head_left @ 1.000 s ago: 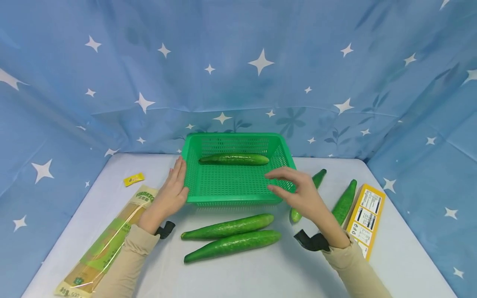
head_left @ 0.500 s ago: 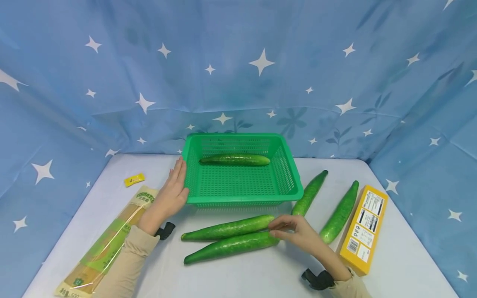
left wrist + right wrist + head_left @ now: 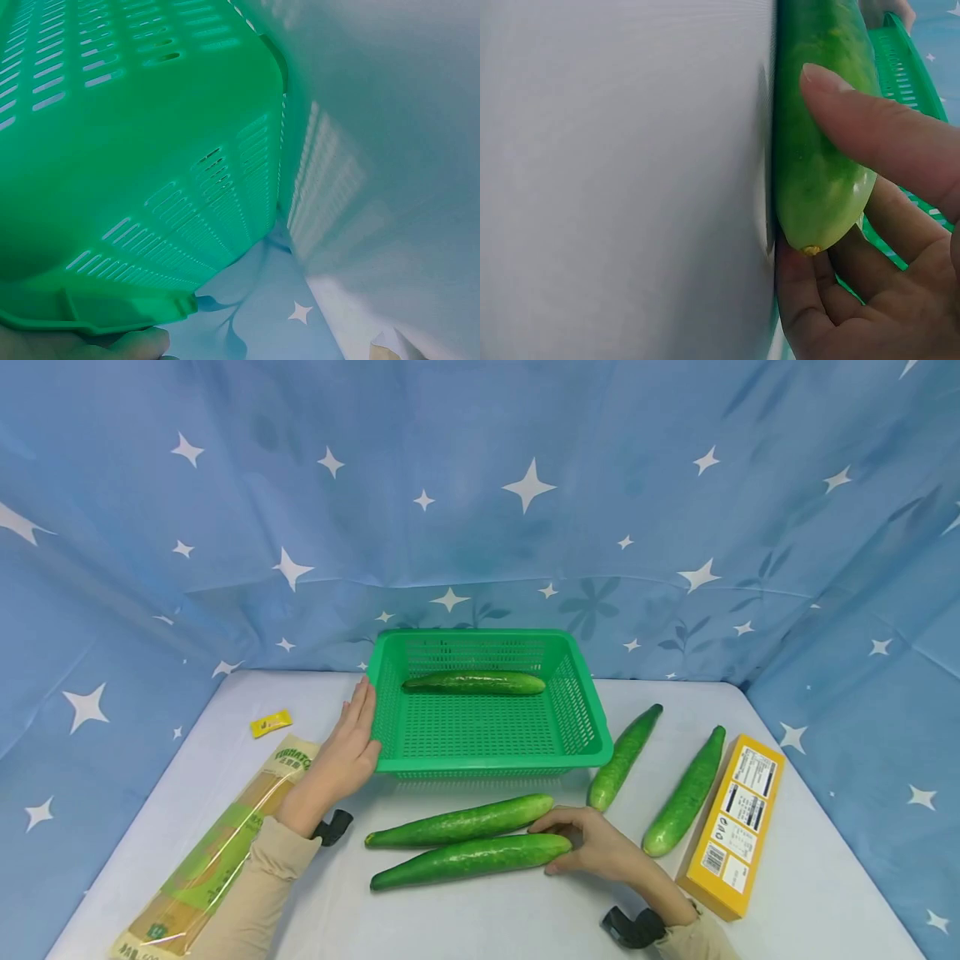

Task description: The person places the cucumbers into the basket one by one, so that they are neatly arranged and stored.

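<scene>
Our right grip (image 3: 596,845) is curved around the pale, blunt end of the near cucumber (image 3: 472,860), thumb (image 3: 885,131) on the side toward us and fingers in the gap before the far cucumber (image 3: 461,822); we cannot tell how firmly it presses. From that grip the near cucumber stretches away to the left along the table (image 3: 450,927), its dark tip angled slightly toward us, so we have it by one end, not the middle. The basket (image 3: 487,764) stands beyond both cucumbers, its front edge nearly in line with their length, and the inside cucumber (image 3: 474,682) lies crosswise near the back wall. Our left grip (image 3: 348,747), fingers straight, rests against the basket's left side; the right is clearly the closer one to the pale end.
</scene>
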The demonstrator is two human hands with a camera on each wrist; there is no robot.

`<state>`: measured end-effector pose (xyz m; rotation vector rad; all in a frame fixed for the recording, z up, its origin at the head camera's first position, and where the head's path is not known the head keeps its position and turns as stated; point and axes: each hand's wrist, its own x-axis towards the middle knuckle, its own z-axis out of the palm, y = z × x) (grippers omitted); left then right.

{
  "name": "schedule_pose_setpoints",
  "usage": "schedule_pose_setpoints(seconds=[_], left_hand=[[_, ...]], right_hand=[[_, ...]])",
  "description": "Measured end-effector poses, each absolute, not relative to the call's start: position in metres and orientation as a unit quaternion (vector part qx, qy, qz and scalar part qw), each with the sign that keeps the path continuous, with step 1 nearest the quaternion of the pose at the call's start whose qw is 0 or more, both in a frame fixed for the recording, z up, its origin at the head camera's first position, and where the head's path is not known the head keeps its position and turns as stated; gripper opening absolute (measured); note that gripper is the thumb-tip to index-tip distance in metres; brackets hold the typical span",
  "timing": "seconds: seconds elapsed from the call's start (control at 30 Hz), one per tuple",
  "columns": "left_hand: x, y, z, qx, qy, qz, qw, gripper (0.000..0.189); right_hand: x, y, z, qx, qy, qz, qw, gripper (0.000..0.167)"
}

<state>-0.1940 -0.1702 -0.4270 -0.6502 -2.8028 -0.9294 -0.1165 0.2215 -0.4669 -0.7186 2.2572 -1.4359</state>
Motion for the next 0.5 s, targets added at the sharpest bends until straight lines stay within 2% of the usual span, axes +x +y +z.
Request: schedule_pose_setpoints(seconds=[0.5], left_hand=[[-0.1928, -0.1708, -0.4270, -0.218, -0.923, -0.310, 0.061, 0.069]], right_hand=[[-0.1143, 0.2185, -0.4610, -0.246, 0.794, -0.521, 0.192, 0.047]])
